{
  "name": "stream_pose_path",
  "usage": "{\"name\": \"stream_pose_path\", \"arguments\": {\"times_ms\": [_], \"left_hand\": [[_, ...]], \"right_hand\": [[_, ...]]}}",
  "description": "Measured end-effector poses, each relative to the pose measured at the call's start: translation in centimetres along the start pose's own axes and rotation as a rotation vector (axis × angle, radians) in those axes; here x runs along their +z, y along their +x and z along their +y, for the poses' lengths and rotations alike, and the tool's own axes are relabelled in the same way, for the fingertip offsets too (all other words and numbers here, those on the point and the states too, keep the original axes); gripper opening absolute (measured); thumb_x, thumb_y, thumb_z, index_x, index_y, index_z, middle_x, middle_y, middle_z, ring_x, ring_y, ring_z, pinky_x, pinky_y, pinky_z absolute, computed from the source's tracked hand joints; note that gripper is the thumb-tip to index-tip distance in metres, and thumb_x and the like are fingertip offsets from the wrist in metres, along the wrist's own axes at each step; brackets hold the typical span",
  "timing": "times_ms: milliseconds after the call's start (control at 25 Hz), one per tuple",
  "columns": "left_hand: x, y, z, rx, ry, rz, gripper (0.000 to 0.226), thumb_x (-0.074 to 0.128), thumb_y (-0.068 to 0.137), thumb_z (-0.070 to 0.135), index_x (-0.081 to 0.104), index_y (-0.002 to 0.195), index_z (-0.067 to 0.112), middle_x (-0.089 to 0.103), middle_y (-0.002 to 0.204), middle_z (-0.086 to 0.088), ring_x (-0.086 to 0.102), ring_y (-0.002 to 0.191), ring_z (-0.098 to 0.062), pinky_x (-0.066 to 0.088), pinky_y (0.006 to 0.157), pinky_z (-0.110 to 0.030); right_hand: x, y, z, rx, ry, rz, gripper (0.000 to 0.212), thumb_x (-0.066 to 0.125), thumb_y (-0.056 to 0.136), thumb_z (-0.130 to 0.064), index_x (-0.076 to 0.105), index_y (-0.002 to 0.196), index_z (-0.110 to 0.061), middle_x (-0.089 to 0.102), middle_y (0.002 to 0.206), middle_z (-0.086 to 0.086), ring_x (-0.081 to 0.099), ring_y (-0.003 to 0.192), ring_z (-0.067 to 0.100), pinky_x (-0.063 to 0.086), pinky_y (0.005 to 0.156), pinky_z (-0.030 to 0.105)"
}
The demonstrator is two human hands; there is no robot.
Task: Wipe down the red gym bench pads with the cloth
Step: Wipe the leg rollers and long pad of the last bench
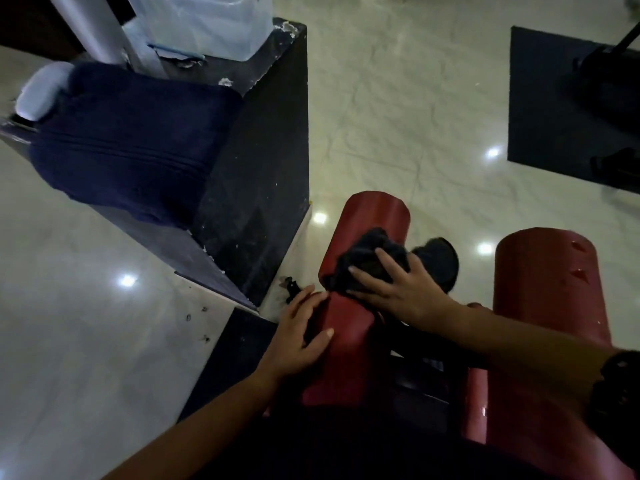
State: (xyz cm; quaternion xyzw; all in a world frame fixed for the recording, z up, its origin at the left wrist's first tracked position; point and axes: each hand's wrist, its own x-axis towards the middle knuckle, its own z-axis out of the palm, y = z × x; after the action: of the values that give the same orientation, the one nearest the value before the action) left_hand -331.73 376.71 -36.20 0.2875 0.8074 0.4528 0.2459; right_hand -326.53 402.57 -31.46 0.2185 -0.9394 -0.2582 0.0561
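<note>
The left hand (298, 341) lies flat on the near red pad (349, 344), fingers spread. The right hand (398, 289) presses the dark cloth (367, 258) flat on it, farther up. I think the other red pad (547, 306) is not wiped yet.

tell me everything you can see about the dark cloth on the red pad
The cloth is dark, nearly black, soft-looking fabric, crumpled into a loose bunch. It lies on the upper side of the left red pad, partway along the roll. The right hand presses it down, fingers spread flat over its near part. The left hand rests on the same pad just below; whether it touches the cloth is unclear.
</note>
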Motion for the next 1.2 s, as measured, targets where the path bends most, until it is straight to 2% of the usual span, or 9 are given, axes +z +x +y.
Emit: {"name": "stream_pose_path", "arguments": {"times_ms": [160, 360, 480, 560, 680, 760, 880, 1040, 1200], "left_hand": [[0.2, 0.3, -0.1, -0.159, -0.082, -0.116, 0.077, 0.048, 0.078, 0.069, 0.009, 0.143, 0.056, 0.007, 0.162, 0.014, 0.012, 0.146, 0.0, 0.019, 0.119, -0.029], [0.1, 0.1, 0.8, -0.133, -0.085, -0.096, 0.081, 0.056, 0.081, 0.071, 0.011, 0.145, 0.05, 0.007, 0.162, 0.012, 0.008, 0.145, 0.003, 0.017, 0.12, -0.029], [0.0, 1.1, 2.8, -0.091, -0.004, -0.063, 0.09, 0.054, 0.079, 0.074, 0.013, 0.151, 0.042, 0.001, 0.162, 0.013, 0.009, 0.145, 0.001, 0.019, 0.121, -0.034], [-0.2, 3.2, 4.8, 0.023, 0.189, -0.023, 0.087, 0.047, 0.082, 0.069, 0.008, 0.154, 0.04, -0.01, 0.162, 0.016, 0.004, 0.149, -0.008, 0.012, 0.12, -0.037], [0.4, 6.5, 7.5, 0.151, 0.646, -0.004, 0.085, 0.044, 0.094, 0.057, -0.009, 0.155, 0.031, -0.033, 0.156, 0.01, -0.022, 0.148, -0.016, -0.011, 0.115, -0.042], [1.5, 7.3, 7.8, 0.202, 0.774, -0.092, 0.084, 0.041, 0.096, 0.056, -0.012, 0.155, 0.03, -0.035, 0.157, 0.006, -0.027, 0.146, -0.016, -0.015, 0.118, -0.045], [2.3, 8.1, 6.5, 0.191, 0.816, -0.239, 0.077, 0.038, 0.095, 0.058, -0.002, 0.156, 0.033, -0.016, 0.163, 0.007, -0.018, 0.149, -0.014, 0.002, 0.121, -0.051], [2.4, 8.9, 5.8, 0.188, 0.733, -0.238, 0.084, 0.018, 0.077, 0.064, 0.011, 0.156, 0.035, -0.005, 0.164, 0.008, -0.009, 0.151, -0.014, -0.003, 0.119, -0.047], [2.6, 8.3, 5.5, 0.234, 0.63, -0.146, 0.071, 0.034, 0.086, 0.05, 0.021, 0.154, 0.034, 0.007, 0.164, 0.008, -0.001, 0.151, -0.013, 0.0, 0.119, -0.045]], "right_hand": [[2.0, -4.5, -1.5, 0.09, 0.084, 0.042, 0.075, 0.078, 0.073, -0.038, 0.039, 0.137, -0.034, 0.029, 0.152, -0.001, 0.038, 0.123, 0.048, 0.047, 0.072, 0.056], [0.9, -0.2, -2.0, 0.193, 0.126, 0.07, 0.059, 0.063, 0.081, -0.043, 0.049, 0.138, -0.043, 0.027, 0.152, -0.003, 0.035, 0.125, 0.045, 0.044, 0.077, 0.055], [2.5, -3.2, -0.8, 0.202, 0.159, 0.114, 0.057, 0.044, 0.088, -0.027, 0.039, 0.142, -0.045, 0.032, 0.152, -0.003, 0.045, 0.119, 0.044, 0.046, 0.073, 0.048], [3.7, -5.3, 0.9, 0.627, 0.388, 0.144, 0.069, 0.046, 0.082, -0.011, 0.038, 0.143, -0.042, 0.039, 0.149, 0.002, 0.051, 0.11, 0.045, 0.052, 0.073, 0.047], [5.3, -5.1, 5.9, 1.31, 0.787, 0.031, 0.078, 0.058, 0.081, 0.002, 0.037, 0.147, -0.034, 0.041, 0.149, 0.011, 0.053, 0.114, 0.043, 0.048, 0.094, 0.042], [5.3, -3.3, 8.4, 1.266, 1.024, -0.078, 0.073, 0.057, 0.079, 0.002, 0.045, 0.144, -0.03, 0.052, 0.136, 0.013, 0.058, 0.112, 0.034, 0.049, 0.089, 0.032], [3.6, 1.0, 10.4, 1.124, 1.274, -0.2, 0.068, 0.054, 0.079, 0.007, 0.052, 0.14, -0.025, 0.064, 0.115, 0.011, 0.062, 0.098, 0.023, 0.044, 0.073, 0.021], [3.4, 8.9, 14.6, 0.73, 0.852, -0.479, 0.051, 0.053, 0.086, -0.013, 0.053, 0.135, -0.025, 0.057, 0.125, 0.004, 0.054, 0.112, 0.024, 0.045, 0.088, 0.035], [1.4, 16.7, 13.3, 0.46, 0.442, -0.656, 0.042, 0.049, 0.095, -0.043, 0.053, 0.129, -0.019, 0.056, 0.127, 0.005, 0.046, 0.122, 0.029, 0.037, 0.092, 0.046]]}}
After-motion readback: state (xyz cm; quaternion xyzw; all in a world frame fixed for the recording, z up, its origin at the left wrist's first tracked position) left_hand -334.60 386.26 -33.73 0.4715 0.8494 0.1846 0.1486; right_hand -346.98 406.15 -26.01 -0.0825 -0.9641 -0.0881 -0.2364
